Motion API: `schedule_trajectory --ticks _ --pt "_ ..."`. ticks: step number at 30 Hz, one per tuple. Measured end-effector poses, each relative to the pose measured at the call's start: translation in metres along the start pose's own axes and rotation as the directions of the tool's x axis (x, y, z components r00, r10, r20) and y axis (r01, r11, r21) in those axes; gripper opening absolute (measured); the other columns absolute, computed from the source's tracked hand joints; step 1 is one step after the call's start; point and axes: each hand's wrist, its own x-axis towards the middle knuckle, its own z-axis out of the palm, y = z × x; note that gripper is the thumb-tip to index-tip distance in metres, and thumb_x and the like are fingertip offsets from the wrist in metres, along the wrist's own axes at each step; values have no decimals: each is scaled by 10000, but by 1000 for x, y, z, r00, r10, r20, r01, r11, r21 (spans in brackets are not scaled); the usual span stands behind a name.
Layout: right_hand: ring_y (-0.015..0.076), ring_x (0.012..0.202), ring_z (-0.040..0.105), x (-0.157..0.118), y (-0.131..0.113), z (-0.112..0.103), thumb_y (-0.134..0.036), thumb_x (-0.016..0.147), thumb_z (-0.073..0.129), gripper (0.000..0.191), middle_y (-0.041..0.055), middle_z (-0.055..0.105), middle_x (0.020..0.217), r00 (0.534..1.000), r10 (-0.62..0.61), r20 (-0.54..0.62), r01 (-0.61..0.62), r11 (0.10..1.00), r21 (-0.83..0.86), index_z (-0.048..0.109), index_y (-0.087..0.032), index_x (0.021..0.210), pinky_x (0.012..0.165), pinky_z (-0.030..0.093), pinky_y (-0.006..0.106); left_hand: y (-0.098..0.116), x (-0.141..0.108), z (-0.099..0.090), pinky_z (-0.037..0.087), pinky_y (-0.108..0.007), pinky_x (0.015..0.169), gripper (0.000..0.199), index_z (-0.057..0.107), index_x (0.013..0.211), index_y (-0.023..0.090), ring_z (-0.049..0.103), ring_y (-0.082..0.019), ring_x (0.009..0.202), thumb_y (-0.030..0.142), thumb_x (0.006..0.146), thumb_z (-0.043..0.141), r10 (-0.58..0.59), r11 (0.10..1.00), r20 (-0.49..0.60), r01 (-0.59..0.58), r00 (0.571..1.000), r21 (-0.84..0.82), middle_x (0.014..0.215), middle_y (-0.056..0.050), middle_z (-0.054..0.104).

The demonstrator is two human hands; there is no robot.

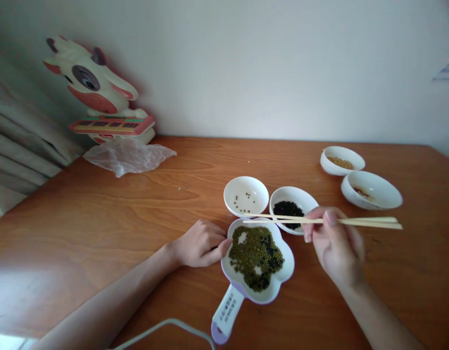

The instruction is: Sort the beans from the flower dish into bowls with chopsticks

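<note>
My right hand is closed round a pair of chopsticks, held nearly level with the tips pointing left. Those tips hover over the far rim of a white flower-shaped dish with a handle. Green beans mixed with black beans lie in it. At the dish's left rim rests my left hand, its fingers curled and the thumb against the edge. Behind the dish stand a white bowl with several green beans and another bowl of black beans, partly hidden by the chopsticks.
Two more white bowls stand at the back right: one with yellowish grains, the other with a few reddish-brown pieces. A cow-shaped toy keyboard and a crumpled plastic bag are at the back left. A pale cable crosses the front.
</note>
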Motion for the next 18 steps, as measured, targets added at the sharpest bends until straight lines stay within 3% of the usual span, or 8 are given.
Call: schedule_trajectory --ticks 4,11,18 --pt "129 555 552 -2 3 0 -400 1029 561 304 -4 589 610 1000 7 28 -6 1000 -27 748 -191 911 524 462 278 2 1 -2 348 -305 586 447 461 662 189 506 -128 585 261 1092 362 -17 1000 26 18 1000 -16 676 -28 573" --pt "140 599 589 -3 1 1 -442 1047 518 389 28 646 675 988 19 153 -11 998 -56 777 -188 905 521 481 277 4 3 -5 347 -304 583 467 460 656 188 512 -127 584 268 1102 344 -7 1000 20 8 1000 -5 669 -31 576" --pt "132 648 611 -6 -1 1 -375 1070 475 363 28 664 735 962 -66 263 107 984 -142 776 -207 957 556 497 257 5 3 -5 339 -297 581 468 456 657 186 504 -121 580 272 1102 342 -27 1000 25 27 999 0 672 -26 572"
